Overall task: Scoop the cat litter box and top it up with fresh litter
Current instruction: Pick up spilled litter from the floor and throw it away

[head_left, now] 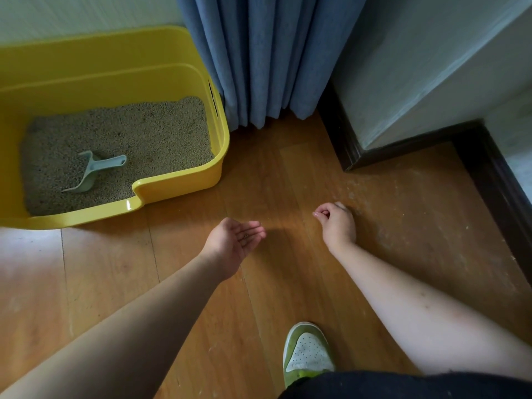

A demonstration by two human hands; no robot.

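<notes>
A yellow litter box [178,180] stands on the wooden floor at the left, partly filled with beige litter [149,131]. A pale green scoop [95,168] lies on the litter, handle pointing right. My left hand [236,240] is held palm up and cupped over the floor in front of the box's right corner, with a few litter grains [247,235] in the palm. My right hand [336,223] hovers low over the floor to the right, fingers curled and thumb against fingertips. Nothing is visible between them.
A blue curtain [267,59] hangs to the floor behind the box's right side. A wall corner with dark baseboard [489,168] juts in at the right. Pale dust and specks [380,203] lie on the floor near my right hand. My green shoe [308,352] is below.
</notes>
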